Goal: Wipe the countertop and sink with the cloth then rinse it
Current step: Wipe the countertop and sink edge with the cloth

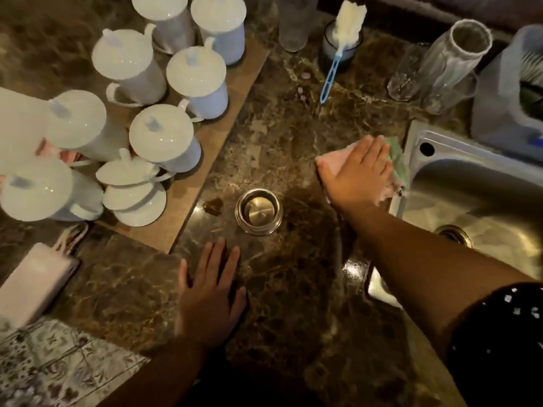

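**Flat palm on the cloth at the sink's edge**

The right hand (360, 168) lies flat on the cloth (329, 164) with straight fingers, pressing it to the countertop (279, 136) rather than gripping it. The cloth is pink with a green border and sits just beside the left rim of the steel sink (470, 183), its far edge touching that rim. The left hand (210, 292) holds nothing – it rests open on the dark marble nearer the person, fingers spread.

Between the 2 hands stands a small round steel cup (258, 211), upright, showing only its shiny bottom. A small brown spill (213, 205) sits just left of it.

To the left, a brown board (205, 183) carries a cluster of white mugs (160, 133), most capped with knobbed lids, so their contents are hidden. Below the board lies a white slab-like device (35, 280) with a cord.

At the back, a dark cup (340, 51) holds a bottle brush (349, 22), its blue handle leaning out toward the countertop. A clear tumbler (296, 24) stands beside it. Further right, a tall clear glass (458, 51) tilts with its mouth toward the camera – nothing shows inside. A grey tub (505, 92) behind the sink holds something dark and striped that I cannot identify.
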Tool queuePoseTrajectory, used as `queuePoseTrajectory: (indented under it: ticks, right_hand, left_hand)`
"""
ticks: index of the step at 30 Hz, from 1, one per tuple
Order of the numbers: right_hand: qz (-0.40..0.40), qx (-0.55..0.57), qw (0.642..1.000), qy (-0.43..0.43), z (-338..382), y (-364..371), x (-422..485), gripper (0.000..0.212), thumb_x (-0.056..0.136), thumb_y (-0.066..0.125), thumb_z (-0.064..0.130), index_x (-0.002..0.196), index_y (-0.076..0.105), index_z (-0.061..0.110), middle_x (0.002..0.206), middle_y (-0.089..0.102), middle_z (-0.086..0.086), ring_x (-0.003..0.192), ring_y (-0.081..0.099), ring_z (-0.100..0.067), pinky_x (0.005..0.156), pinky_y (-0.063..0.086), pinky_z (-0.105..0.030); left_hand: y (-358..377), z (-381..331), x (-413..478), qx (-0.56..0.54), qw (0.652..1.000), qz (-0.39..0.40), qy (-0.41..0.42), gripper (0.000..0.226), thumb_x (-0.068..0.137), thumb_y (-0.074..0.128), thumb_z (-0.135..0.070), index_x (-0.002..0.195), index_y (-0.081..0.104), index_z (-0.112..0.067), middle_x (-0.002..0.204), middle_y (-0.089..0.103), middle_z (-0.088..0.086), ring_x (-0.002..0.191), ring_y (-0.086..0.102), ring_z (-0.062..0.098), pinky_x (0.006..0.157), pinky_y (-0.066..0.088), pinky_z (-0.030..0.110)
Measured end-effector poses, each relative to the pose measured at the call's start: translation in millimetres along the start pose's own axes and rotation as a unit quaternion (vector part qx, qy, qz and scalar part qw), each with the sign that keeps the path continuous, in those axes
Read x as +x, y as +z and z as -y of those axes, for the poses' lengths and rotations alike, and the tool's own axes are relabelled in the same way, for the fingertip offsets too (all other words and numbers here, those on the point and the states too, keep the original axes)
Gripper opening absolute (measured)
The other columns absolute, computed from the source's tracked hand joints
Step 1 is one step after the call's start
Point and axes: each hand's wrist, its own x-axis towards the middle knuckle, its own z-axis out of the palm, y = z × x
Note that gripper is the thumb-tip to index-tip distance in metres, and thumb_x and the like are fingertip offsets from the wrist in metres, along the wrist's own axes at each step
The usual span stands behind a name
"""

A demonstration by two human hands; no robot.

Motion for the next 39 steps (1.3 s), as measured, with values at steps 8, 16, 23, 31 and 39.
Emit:
queuePoseTrajectory:
  ticks: [8, 16, 23, 31, 39]
  right_hand:
    - [0.039, -0.047, 0.98, -0.191, -5, -20, 73, 0.107, 0.086, 0.023, 0.083, 0.16, 0.007, 0.008, 0.169, 0.003, -0.015, 0.155, 0.002, -0.037, 0.124, 0.007, -0.054]
    - [0.073, -0.097, 0.9, -0.418, -19, -18, 58, 0.091, 0.09, 0.027, 0.076, 0.161, 0.011, 0.021, 0.17, 0.005, -0.003, 0.156, 0.003, -0.033, 0.122, 0.014, -0.06]
    - [0.08, -0.09, 0.885, -0.449, -33, -9, -79, 0.088, 0.087, 0.031, 0.074, 0.159, 0.021, 0.024, 0.168, 0.017, -0.004, 0.154, 0.013, -0.039, 0.12, 0.019, -0.061]
    - [0.125, -0.054, 0.932, -0.335, -31, 6, -255, 0.092, 0.083, 0.046, 0.073, 0.157, 0.026, 0.024, 0.168, 0.017, -0.001, 0.154, 0.008, -0.036, 0.119, 0.021, -0.063]
    - [0.083, 0.019, 0.993, -0.077, 9, 27, -350, 0.107, 0.081, 0.046, 0.079, 0.156, 0.027, 0.005, 0.166, 0.017, -0.018, 0.154, 0.012, -0.037, 0.121, 0.018, -0.058]
  left_hand:
    - [-2, 0, -3, 0.0, 1.0, 0.024, -0.005, 0.067, 0.098, 0.03, -0.053, 0.16, 0.026, -0.025, 0.17, 0.013, 0.003, 0.156, 0.013, 0.026, 0.115, 0.02, 0.066]
    - [-3, -1, 0, 0.003, 1.0, 0.02, -0.011, 0.066, 0.097, 0.031, -0.051, 0.156, 0.036, -0.023, 0.167, 0.024, 0.006, 0.153, 0.024, 0.029, 0.108, 0.031, 0.069]
    - [-1, -1, 1, 0.013, 1.0, 0.005, 0.011, 0.071, 0.089, 0.042, -0.048, 0.152, 0.045, -0.015, 0.163, 0.032, 0.013, 0.15, 0.03, 0.03, 0.108, 0.029, 0.07]
    - [-4, 0, 0, 0.009, 1.0, 0.023, 0.009, 0.073, 0.093, 0.036, -0.052, 0.159, 0.029, -0.021, 0.167, 0.022, 0.011, 0.154, 0.023, 0.027, 0.116, 0.022, 0.066]
    - [-3, 4, -3, -0.025, 0.999, 0.007, 0.029, 0.07, 0.096, 0.034, -0.051, 0.159, 0.03, -0.021, 0.168, 0.021, 0.011, 0.155, 0.021, 0.028, 0.117, 0.018, 0.067]
